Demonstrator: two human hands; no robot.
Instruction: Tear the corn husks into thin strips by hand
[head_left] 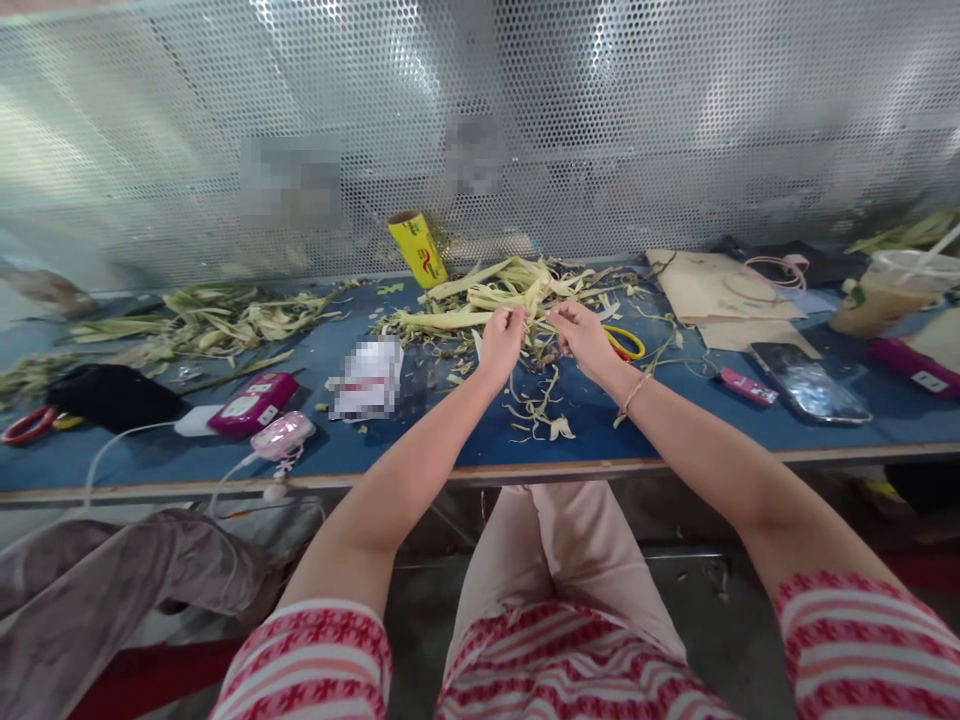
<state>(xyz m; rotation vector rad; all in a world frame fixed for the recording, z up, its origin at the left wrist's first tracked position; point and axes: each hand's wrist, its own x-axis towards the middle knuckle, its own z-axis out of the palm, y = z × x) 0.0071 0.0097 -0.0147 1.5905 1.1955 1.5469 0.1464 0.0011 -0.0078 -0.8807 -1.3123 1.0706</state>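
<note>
Pale-green leafy strips [517, 283] sit past my curled left hand [504, 343] and right hand [583, 337] (can't tell if gripping); yellow cylindrical tube [418, 250] print's unreadable.

- Long, leafy plant strips [517, 283] are coloured pale yellow and green.
- The flat blue table [484, 440] is edged in brown.
- The round yellow tube [417, 250] is marked red and black.
- Cloth sleeves [322, 650] are striped red, pink and white.
</note>
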